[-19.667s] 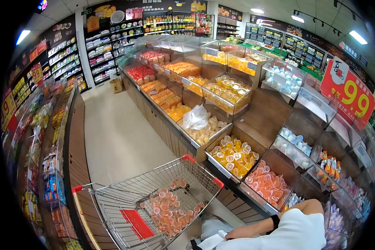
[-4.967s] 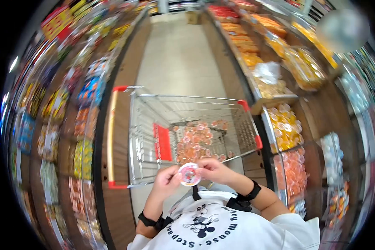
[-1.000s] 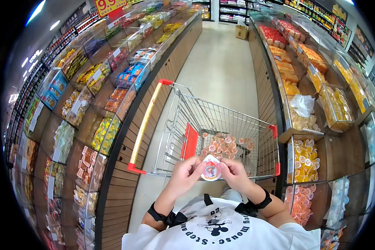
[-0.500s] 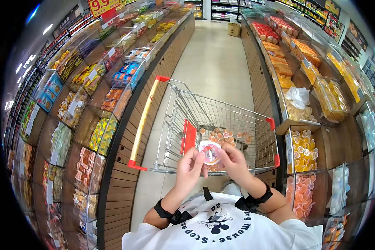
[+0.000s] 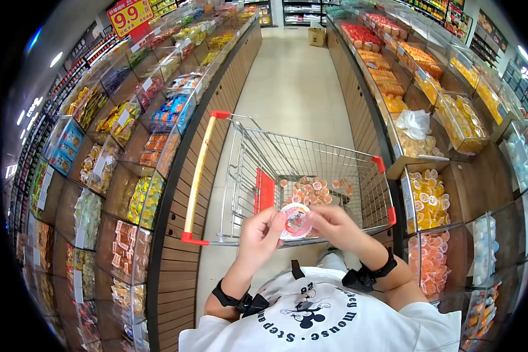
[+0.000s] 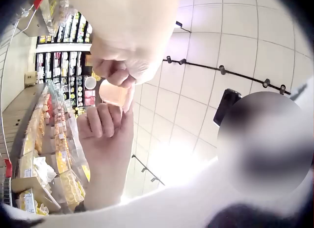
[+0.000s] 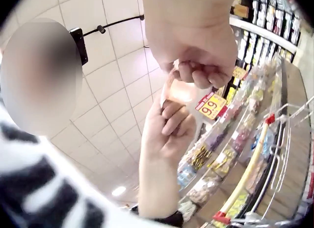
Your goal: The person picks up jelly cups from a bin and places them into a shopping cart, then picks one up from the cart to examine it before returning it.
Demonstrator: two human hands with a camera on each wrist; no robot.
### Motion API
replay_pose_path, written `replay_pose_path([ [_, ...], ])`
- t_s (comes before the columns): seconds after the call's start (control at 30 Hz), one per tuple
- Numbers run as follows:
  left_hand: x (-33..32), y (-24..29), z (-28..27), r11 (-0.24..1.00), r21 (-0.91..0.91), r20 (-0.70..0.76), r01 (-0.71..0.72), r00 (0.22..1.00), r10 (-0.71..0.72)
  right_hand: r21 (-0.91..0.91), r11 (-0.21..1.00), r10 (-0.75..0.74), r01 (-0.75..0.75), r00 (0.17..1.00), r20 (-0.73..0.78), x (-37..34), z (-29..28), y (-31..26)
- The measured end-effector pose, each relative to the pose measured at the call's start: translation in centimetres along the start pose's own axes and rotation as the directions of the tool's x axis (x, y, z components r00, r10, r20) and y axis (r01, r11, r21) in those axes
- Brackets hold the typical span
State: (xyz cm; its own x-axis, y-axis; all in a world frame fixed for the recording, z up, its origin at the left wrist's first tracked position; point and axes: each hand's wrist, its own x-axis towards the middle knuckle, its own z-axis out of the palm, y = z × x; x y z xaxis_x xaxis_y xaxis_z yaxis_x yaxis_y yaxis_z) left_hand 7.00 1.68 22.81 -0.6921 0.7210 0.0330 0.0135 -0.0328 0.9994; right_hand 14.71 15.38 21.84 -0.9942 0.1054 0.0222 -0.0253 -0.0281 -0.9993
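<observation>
Nearest the camera, white Mickey Mouse tee. Just fwd of it, L hand & R hand have a pinkish jelly cup btwn them, lid up; both grips clamped on its opp. edges. Cup's over the near rim of the shopping cart, partly blocking view of loose cups inside. R of cart: peach cups, yellow cups, then white plastic bag. L: yellow candy packs. Cardboard box at far end of aisle floor.
</observation>
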Motion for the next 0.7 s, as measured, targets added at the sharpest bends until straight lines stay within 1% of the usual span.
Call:
replay_pose_path([
  [0.03,0.0,-0.1,0.1,1.0,0.011,-0.041,-0.01,0.999,0.01,0.063,0.998,0.031,-0.03,1.0,-0.003,-0.3,0.4,0.2],
  [0.07,0.0,-0.1,0.4,0.998,0.042,-0.07,-0.051,0.996,0.054,0.075,0.996,0.054,-0.051,0.998,-0.036,-0.4,0.5,0.2],
  [0.17,0.1,-0.5,0.6,0.999,-0.032,-0.05,-0.041,0.998,0.04,0.221,0.974,0.053,-0.042,0.998,-0.044,-0.5,0.6,0.8],
  [0.27,0.3,-1.4,0.4,0.993,-0.055,-0.024,-0.104,0.994,0.103,0.28,0.96,-0.01,0.018,0.999,-0.032,-0.8,0.8,0.8],
  [0.37,0.2,-1.1,0.6,0.995,-0.08,-0.024,-0.062,0.998,0.06,0.286,0.958,0.002,0.013,0.999,-0.052,-0.8,0.9,0.8],
  [0.47,0.4,-1.8,0.5,0.985,-0.134,0.009,-0.109,0.994,0.111,0.233,0.971,-0.046,0.062,0.996,-0.074,-1.0,0.8,1.6],
  [0.57,0.1,-2.2,0.6,0.979,-0.152,0.036,-0.134,0.989,0.141,0.205,0.976,-0.072,0.076,0.997,-0.029,-1.4,0.5,1.4],
  [0.67,0.3,-2.8,0.7,0.976,-0.154,0.062,-0.152,0.985,0.163,0.218,0.973,-0.072,0.075,0.997,-0.021,-1.6,0.1,1.9],
  [0.7,0.4,-3.0,0.8,0.981,-0.124,0.056,-0.147,0.986,0.155,0.202,0.976,-0.072,0.077,0.997,-0.029,-1.6,-0.1,2.0],
])
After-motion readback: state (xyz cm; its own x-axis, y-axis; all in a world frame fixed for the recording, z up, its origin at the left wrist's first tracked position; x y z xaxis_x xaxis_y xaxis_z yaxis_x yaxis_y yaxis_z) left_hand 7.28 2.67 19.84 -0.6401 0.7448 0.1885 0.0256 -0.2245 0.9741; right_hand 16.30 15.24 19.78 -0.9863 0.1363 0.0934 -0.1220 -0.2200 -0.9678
